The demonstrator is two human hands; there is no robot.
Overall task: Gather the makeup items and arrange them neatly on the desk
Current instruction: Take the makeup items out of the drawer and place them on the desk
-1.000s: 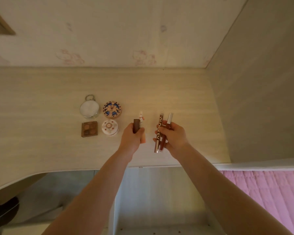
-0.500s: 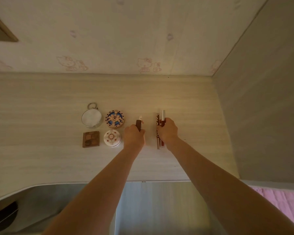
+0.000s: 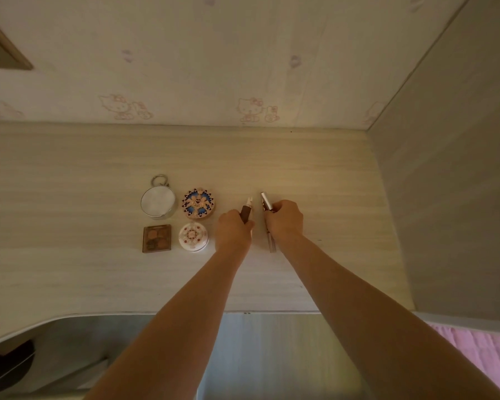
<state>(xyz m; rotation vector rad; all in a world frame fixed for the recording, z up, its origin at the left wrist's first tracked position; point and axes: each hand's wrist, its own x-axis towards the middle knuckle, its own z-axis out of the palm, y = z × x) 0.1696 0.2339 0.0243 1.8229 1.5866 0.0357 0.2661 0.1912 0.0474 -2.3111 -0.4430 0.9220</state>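
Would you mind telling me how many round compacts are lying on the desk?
3. The silver compact with a ring is back left, the blue patterned compact beside it on its right, and the white compact in front of that one. None seems hidden.

A pale wall [image 3: 202, 62] with faint pink cartoon-cat prints [image 3: 250, 109] rises behind; a grey side panel [image 3: 451, 168] closes the right. Pink bedding [image 3: 485, 359] shows lower right, a tan frame [image 3: 0, 50] upper left, a dark object [image 3: 6, 362] lower left

Blue-patterned compact [image 3: 198, 202]; brown palette [image 3: 156, 238].
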